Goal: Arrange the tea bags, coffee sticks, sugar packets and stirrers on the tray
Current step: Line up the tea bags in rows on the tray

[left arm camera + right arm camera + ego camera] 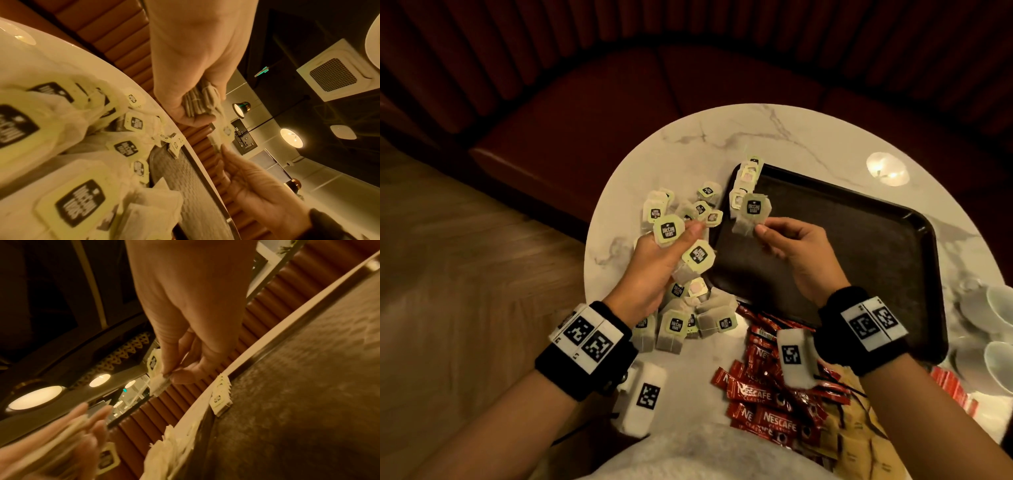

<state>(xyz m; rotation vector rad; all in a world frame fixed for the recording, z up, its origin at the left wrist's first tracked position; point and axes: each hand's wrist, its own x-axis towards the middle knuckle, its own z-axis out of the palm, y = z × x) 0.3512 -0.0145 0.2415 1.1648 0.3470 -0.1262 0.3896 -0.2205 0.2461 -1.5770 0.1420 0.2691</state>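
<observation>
A black tray (859, 240) lies on the marble table (722, 137). A row of tea bags (744, 178) leans along the tray's far-left corner. Above the tray's left edge my right hand (791, 246) pinches one tea bag (751, 212) by its pouch; the same tea bag (157, 379) shows in the right wrist view. Left of the tray, my left hand (654, 267) grips a bundle of tea bags (200, 102), tags (668, 231) sticking out. Loose tea bags (688, 318) lie heaped on the table by the tray. Red coffee sticks (763, 397) and tan sugar packets (859, 445) lie near me.
White cups (996, 315) stand at the table's right edge. A light's reflection (887, 169) shines on the marble beyond the tray. A red padded bench (585, 102) curves round the far side, with wooden floor (465, 257) to the left.
</observation>
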